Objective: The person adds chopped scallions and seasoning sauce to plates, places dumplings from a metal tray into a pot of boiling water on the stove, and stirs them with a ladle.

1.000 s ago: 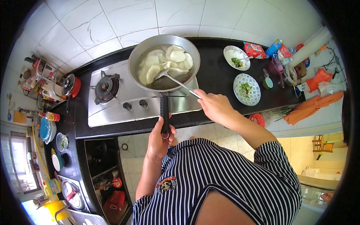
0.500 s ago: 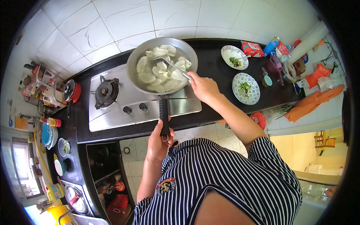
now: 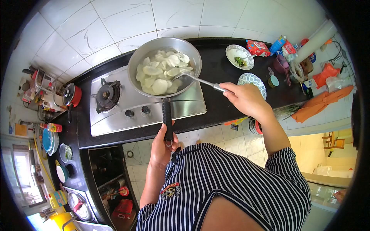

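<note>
A deep grey frying pan (image 3: pixel 132 69) sits over the right side of the gas stove (image 3: pixel 115 124), holding pale, flat, rounded pieces (image 3: pixel 153 70) in liquid. My left hand (image 3: pixel 162 145) is wrapped round the pan's black handle (image 3: pixel 167 120). In my right hand (image 3: pixel 246 99) is the handle of a metal spatula (image 3: pixel 206 82), reaching in over the pan's right rim. The spatula's head is down among the pieces and partly hidden, so its exact shape is unclear. Right of the pan, a patterned plate (image 3: pixel 261 83) is partly covered by my right hand.
A bowl with chopped greens (image 3: pixel 238 53) stands at the back right, near a red packet (image 3: pixel 258 48) and a blue bottle (image 3: pixel 277 45). An unused burner (image 3: pixel 108 96) is left of the pan. Farther left are a red pot (image 3: pixel 76 95) and a condiment rack (image 3: pixel 48 90).
My right hand has moved right and toward me, drawing the spatula's head from the pan's middle to its right side. The pieces have shifted. My left hand keeps its hold on the pan handle.
</note>
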